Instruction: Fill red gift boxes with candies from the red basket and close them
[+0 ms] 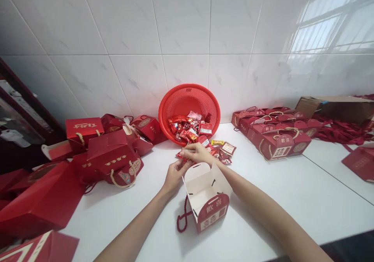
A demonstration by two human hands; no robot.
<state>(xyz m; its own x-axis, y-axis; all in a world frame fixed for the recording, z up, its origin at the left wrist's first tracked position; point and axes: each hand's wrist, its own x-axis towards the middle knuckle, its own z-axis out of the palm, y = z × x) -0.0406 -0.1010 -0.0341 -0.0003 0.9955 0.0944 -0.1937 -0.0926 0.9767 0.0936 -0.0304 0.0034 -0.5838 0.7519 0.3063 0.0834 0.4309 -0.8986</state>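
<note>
An open red gift box [212, 211] with a white inside stands on the white table between my forearms, its flaps up and a dark red cord at its left side. Beyond it, my left hand [174, 175] and my right hand [197, 153] meet at red-wrapped sweets. Both hands have bent fingers closed on red packets, partly hidden by the fingers. Loose sweets [224, 157] lie just right of my right hand. Behind them a red plastic basket [187, 98] leans tilted against the wall, with many wrapped sweets in its lower part.
Several red boxes [108, 149] are piled at the left. Closed red boxes with rope handles [283, 145] stand in rows at the right. Farther right are a cardboard box [336, 108], dark red ribbons [336, 131] and another red box [360, 162]. A tiled wall backs the table [263, 192].
</note>
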